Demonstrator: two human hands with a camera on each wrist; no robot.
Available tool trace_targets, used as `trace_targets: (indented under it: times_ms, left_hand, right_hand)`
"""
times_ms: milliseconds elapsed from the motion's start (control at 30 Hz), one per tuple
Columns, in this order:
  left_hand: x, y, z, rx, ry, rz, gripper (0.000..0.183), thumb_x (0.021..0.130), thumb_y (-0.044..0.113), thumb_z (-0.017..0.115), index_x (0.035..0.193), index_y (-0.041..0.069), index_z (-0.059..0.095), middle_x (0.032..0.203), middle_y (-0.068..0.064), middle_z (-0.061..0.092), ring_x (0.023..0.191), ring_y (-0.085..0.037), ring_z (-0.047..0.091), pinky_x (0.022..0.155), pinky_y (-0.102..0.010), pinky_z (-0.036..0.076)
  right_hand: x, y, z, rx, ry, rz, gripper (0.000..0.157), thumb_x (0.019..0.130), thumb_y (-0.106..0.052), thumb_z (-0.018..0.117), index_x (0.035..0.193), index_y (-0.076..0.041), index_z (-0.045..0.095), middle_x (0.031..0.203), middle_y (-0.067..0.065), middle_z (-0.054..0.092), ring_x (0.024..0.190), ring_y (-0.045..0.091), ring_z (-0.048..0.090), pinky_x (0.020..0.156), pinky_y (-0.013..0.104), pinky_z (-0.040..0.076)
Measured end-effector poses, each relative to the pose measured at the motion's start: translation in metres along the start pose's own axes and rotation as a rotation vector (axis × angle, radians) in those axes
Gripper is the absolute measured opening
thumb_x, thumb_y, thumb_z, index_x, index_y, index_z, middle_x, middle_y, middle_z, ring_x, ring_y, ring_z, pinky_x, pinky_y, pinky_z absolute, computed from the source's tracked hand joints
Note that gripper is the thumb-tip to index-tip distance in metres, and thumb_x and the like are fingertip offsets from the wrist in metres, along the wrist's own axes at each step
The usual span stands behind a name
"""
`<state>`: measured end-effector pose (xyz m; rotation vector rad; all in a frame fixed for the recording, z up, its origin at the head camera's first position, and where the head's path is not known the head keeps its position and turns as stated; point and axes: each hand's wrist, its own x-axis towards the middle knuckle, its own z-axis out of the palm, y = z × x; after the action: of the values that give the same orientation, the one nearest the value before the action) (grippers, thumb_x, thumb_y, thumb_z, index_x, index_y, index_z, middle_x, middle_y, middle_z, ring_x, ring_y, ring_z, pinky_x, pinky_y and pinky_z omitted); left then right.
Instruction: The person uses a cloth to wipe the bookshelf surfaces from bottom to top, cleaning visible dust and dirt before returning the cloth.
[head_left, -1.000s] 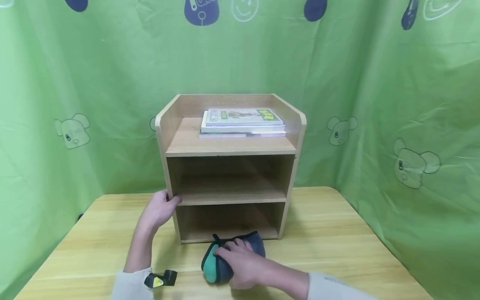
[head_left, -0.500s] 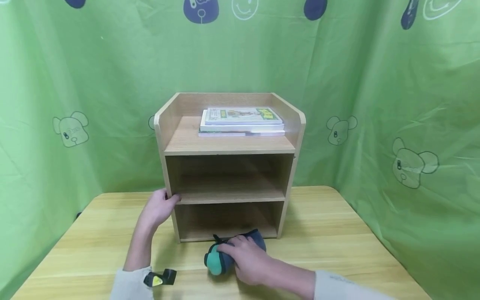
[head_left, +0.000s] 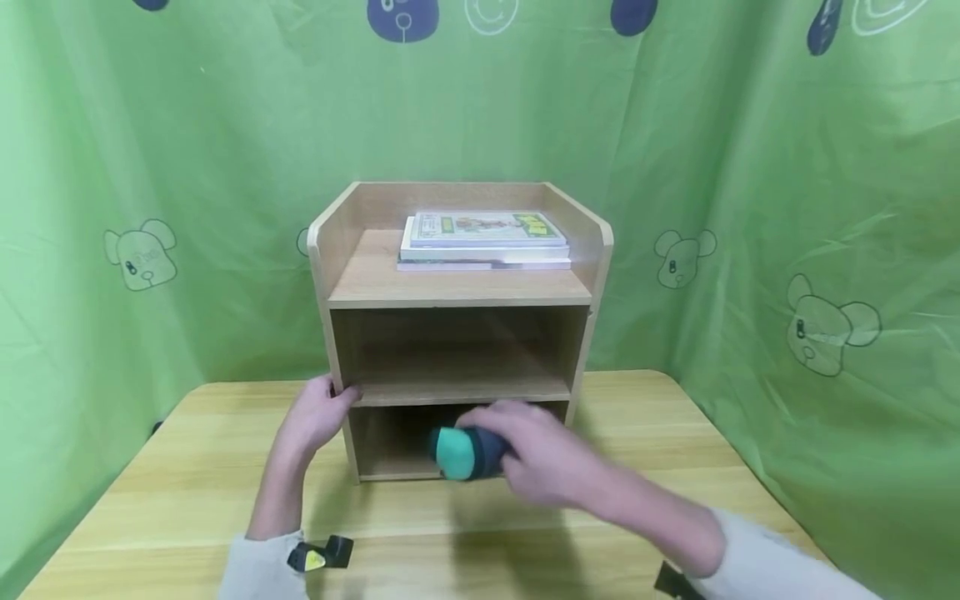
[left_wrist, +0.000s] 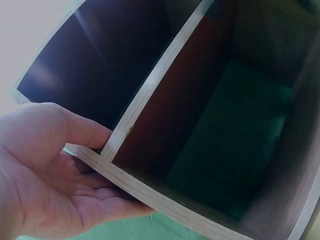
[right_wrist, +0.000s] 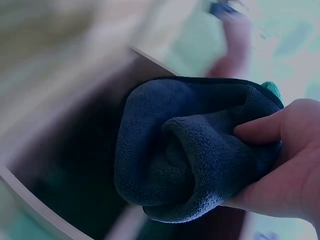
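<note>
My right hand (head_left: 543, 457) grips a folded microfiber cloth (head_left: 455, 454), dark blue-grey with a teal patch and black edging. It is held in front of the lower opening of a small wooden shelf unit (head_left: 457, 293), raised above the table. In the right wrist view the plush cloth (right_wrist: 150, 130) bulges out in loose folds, pinched between thumb and fingers. My left hand (head_left: 315, 414) holds the unit's left side panel at the middle shelf board. The left wrist view shows that thumb inside by the board and the fingers (left_wrist: 115, 207) outside the panel (left_wrist: 150, 195).
Stacked books (head_left: 483, 242) lie on the top tier of the unit. Beneath it is a light wooden table (head_left: 660, 467). A green curtain (head_left: 225, 150) with cartoon bear prints hangs around the back and sides.
My right hand has lifted the cloth off the table in front of the unit and moved it up and slightly right. The left hand keeps its hold on the side panel.
</note>
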<state>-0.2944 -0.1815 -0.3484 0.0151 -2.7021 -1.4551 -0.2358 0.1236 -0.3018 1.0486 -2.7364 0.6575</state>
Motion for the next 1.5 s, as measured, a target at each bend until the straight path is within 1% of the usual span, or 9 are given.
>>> trace_targets:
  times_ms: [200,433,533,667,933,1100,1267,1400,1500]
  left_hand:
    - [-0.001,-0.001,-0.002,-0.016,0.005,0.007,0.04,0.102,0.026,0.05,0.124,-0.007,0.057,0.11,-0.021,0.061,0.108,-0.033,0.056,0.102,-0.06,0.046]
    - [-0.003,-0.003,-0.004,-0.01,0.007,-0.009,0.034,0.102,0.028,0.05,0.114,-0.003,0.058,0.094,-0.014,0.055,0.097,-0.029,0.054,0.09,-0.05,0.05]
    - [-0.004,-0.004,-0.004,-0.02,0.005,-0.009,0.038,0.103,0.028,0.05,0.12,-0.005,0.057,0.109,-0.021,0.061,0.106,-0.033,0.057,0.098,-0.059,0.048]
    - [-0.004,-0.004,-0.003,-0.029,0.009,-0.011,0.042,0.103,0.027,0.049,0.127,-0.006,0.056,0.122,-0.024,0.062,0.119,-0.038,0.056,0.106,-0.064,0.042]
    - [-0.002,-0.003,0.002,-0.044,0.025,0.006,0.037,0.102,0.025,0.05,0.122,-0.006,0.058,0.122,-0.024,0.062,0.118,-0.036,0.056,0.105,-0.062,0.044]
    - [-0.002,-0.003,0.004,-0.05,0.021,0.011,0.04,0.102,0.025,0.05,0.128,-0.005,0.057,0.13,-0.027,0.06,0.127,-0.042,0.054,0.107,-0.062,0.042]
    - [-0.002,-0.003,0.005,-0.058,0.019,0.005,0.038,0.102,0.025,0.051,0.125,-0.004,0.058,0.122,-0.023,0.061,0.117,-0.036,0.056,0.105,-0.061,0.044]
    - [-0.002,-0.002,0.005,-0.053,0.027,0.011,0.037,0.101,0.025,0.052,0.123,-0.005,0.058,0.121,-0.024,0.062,0.118,-0.038,0.057,0.105,-0.061,0.044]
    - [-0.003,-0.001,0.006,-0.049,0.034,0.023,0.039,0.101,0.024,0.052,0.125,-0.006,0.058,0.13,-0.026,0.062,0.127,-0.043,0.055,0.107,-0.062,0.043]
  right_hand:
    - [0.007,-0.023,-0.077,-0.029,0.289,-0.113,0.081,0.071,0.022,0.056,0.136,-0.025,0.063,0.133,0.006,0.066,0.123,0.028,0.06,0.104,0.055,0.05]
    - [0.029,-0.021,-0.142,-0.172,0.79,-0.278,0.072,0.077,0.021,0.056,0.144,-0.008,0.055,0.132,0.021,0.065,0.122,0.038,0.062,0.107,0.05,0.05]
    - [0.042,-0.008,-0.162,-0.208,0.952,-0.252,0.064,0.081,0.018,0.054,0.142,-0.001,0.054,0.131,0.024,0.065,0.12,0.041,0.063,0.108,0.048,0.049]
    - [0.053,0.015,-0.178,-0.237,1.041,-0.162,0.061,0.082,0.016,0.054,0.139,-0.004,0.058,0.134,0.021,0.064,0.126,0.039,0.059,0.113,0.045,0.042]
    - [0.06,0.054,-0.165,-0.24,0.965,-0.027,0.046,0.086,0.002,0.062,0.13,-0.011,0.062,0.132,0.022,0.062,0.128,0.041,0.052,0.111,0.055,0.038]
    - [0.059,0.052,-0.154,-0.19,0.793,0.087,0.052,0.085,-0.007,0.062,0.136,-0.019,0.059,0.14,0.018,0.055,0.13,0.039,0.047,0.102,0.066,0.041]
    - [0.052,0.045,-0.152,-0.173,0.641,0.151,0.056,0.092,-0.018,0.063,0.146,-0.025,0.051,0.152,0.01,0.047,0.136,0.038,0.043,0.097,0.072,0.043]
    - [0.046,0.04,-0.152,-0.167,0.6,0.171,0.057,0.095,-0.045,0.066,0.145,-0.022,0.053,0.155,0.011,0.044,0.133,0.042,0.044,0.094,0.071,0.044]
    - [0.042,0.035,-0.151,-0.176,0.601,0.189,0.064,0.096,-0.06,0.057,0.143,-0.018,0.058,0.159,0.014,0.042,0.137,0.044,0.042,0.099,0.072,0.041]
